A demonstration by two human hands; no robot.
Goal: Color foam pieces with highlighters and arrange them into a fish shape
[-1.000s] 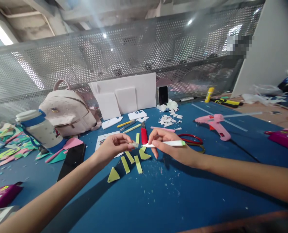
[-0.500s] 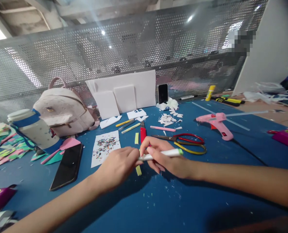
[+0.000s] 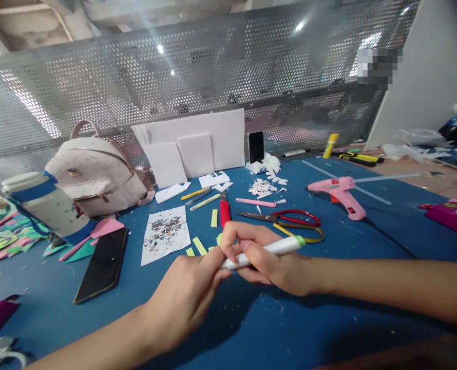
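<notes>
A person's right hand point(image 3: 274, 264) held a white pen with a green end point(image 3: 265, 253) low over the blue bench point(image 3: 290, 329), fingers closed round the barrel in a writing grip, the tip angled toward the left hand point(image 3: 186, 298). That hand was pinched shut at the pen's tip, apparently steadying something small there; what it held was hidden behind the fingers. Yellow-green foam strips point(image 3: 200, 245) lay just beyond the knuckles, within easy reach. Red-and-yellow scissors point(image 3: 293, 223), a red craft knife point(image 3: 224, 211) and a pink glue gun point(image 3: 338, 194) lay farther out. A sheet of paper carrying coloured scraps point(image 3: 166, 234) sat beside a dark phone lying face up point(image 3: 102, 264). White foam boards point(image 3: 197, 146) and a second phone point(image 3: 256, 146) stood propped against the perforated metal screen point(image 3: 97, 97), near a pale pink backpack point(image 3: 95, 174) and a bottle on its side point(image 3: 45, 205). No lettering on any item was legible.
</notes>
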